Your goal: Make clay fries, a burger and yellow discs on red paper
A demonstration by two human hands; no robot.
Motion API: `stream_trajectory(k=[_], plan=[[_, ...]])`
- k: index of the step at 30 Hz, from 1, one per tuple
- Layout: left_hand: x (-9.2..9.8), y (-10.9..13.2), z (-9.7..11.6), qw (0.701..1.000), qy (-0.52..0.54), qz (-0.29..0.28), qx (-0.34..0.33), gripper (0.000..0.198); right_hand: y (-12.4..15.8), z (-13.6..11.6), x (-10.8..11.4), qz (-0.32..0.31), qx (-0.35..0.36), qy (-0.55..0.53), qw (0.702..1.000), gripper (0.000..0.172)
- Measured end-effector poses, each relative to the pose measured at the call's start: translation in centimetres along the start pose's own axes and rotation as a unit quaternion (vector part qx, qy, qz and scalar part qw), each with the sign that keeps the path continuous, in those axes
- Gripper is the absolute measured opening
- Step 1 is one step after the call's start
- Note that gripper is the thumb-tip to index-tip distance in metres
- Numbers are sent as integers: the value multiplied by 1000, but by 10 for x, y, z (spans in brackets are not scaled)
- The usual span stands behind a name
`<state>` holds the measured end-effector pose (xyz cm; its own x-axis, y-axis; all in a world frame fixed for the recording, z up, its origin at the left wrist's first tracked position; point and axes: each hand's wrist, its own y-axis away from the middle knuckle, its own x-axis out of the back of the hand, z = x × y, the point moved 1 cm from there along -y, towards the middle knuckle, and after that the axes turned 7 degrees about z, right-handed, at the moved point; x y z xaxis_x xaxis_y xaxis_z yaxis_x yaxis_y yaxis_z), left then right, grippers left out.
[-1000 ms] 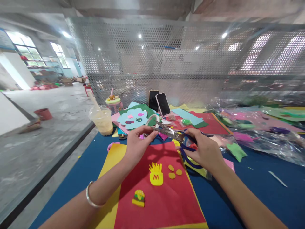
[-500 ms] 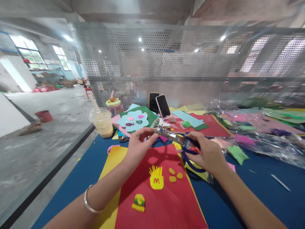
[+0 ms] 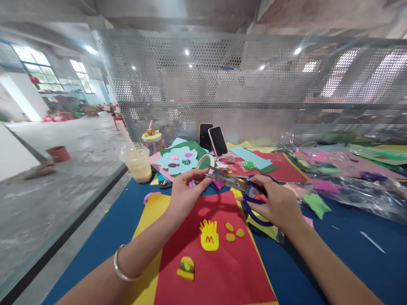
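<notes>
My left hand (image 3: 190, 184) is closed in a pinch near the middle, above the red sheet. It grips what looks like a white roll of tape (image 3: 207, 157), whose ring rises behind the fingers. My right hand (image 3: 276, 198) has its fingers through the blue handles of the scissors (image 3: 235, 183). The blades point left and are parted, with their tips at my left fingertips. Below lies the red sheet (image 3: 219, 275) over a yellow one (image 3: 143, 241). On it are yellow clay fries (image 3: 210, 239), a clay burger (image 3: 186, 267) and several small yellow clay ovals (image 3: 230, 237).
Two phones (image 3: 218, 141) lean at the back. A plastic drink cup (image 3: 137, 163) stands at the left table edge, near a blue cloud-shaped cutout (image 3: 178, 160). Coloured paper and plastic bags (image 3: 359, 186) spread to the right. A perforated metal screen (image 3: 203, 89) rises behind.
The white ring has turned and shows more fully above my left fingers. The scissor blades have shifted slightly, and both hands stay in nearly the same place.
</notes>
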<state>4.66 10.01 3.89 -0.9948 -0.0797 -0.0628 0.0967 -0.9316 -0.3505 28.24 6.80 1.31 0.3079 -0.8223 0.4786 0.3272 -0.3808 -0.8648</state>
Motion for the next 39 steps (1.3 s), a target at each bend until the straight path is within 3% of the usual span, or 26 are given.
stream_trajectory(k=[7,13,24,31,39], plan=[[1,-3,-3,999,17,27,0,17,-1,0,4,6,48,-18,999,37],[1,-3,-1,999,29,27,1,17,-1,-2,3,26,29,-23,999,36],[-1,1,8,998,44,33,13,18,-3,-7,6,107,46,12,993,29],[-3,9,20,998,61,20,19,16,-6,-12,8,144,61,-4,988,36],[-4,14,23,999,33,5,13,17,5,0,2,173,-41,-10,984,53]])
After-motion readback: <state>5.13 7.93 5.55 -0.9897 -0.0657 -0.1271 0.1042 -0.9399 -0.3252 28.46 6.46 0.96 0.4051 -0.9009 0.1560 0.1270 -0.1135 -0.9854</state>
